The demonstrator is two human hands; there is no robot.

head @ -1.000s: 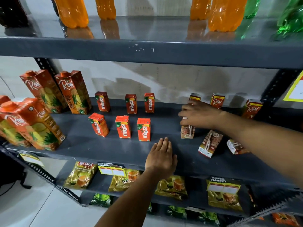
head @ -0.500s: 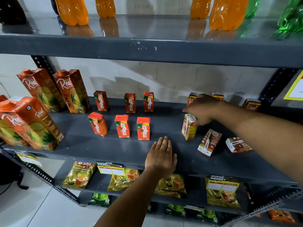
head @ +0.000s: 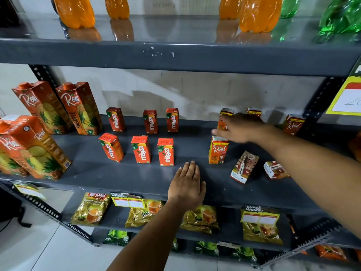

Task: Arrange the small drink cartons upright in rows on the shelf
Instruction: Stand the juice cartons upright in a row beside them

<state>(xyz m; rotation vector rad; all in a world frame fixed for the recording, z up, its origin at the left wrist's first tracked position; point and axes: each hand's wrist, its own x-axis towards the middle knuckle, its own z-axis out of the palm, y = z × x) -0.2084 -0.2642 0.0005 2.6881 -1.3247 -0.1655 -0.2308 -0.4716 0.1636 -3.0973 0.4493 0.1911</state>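
Note:
Six small red Maaza cartons stand upright in two rows of three on the grey shelf; the front middle Maaza carton is one of them. A small Real carton stands upright to their right. My right hand hovers over its top, fingers spread and just touching it. Behind the hand, three more small Real cartons stand at the back, one at the far right. Two small cartons lie tipped over: one and another. My left hand rests flat on the shelf's front.
Tall Real pineapple cartons stand at the shelf's left end. Orange and green bottles fill the shelf above. Tea packets and price tags hang along the shelf below. A yellow sign sits at the right upright.
My right hand lifted the small Real carton from lying flat, stood it upright right of the Maaza rows, and loosened its hold. My left hand has stayed flat on the shelf.

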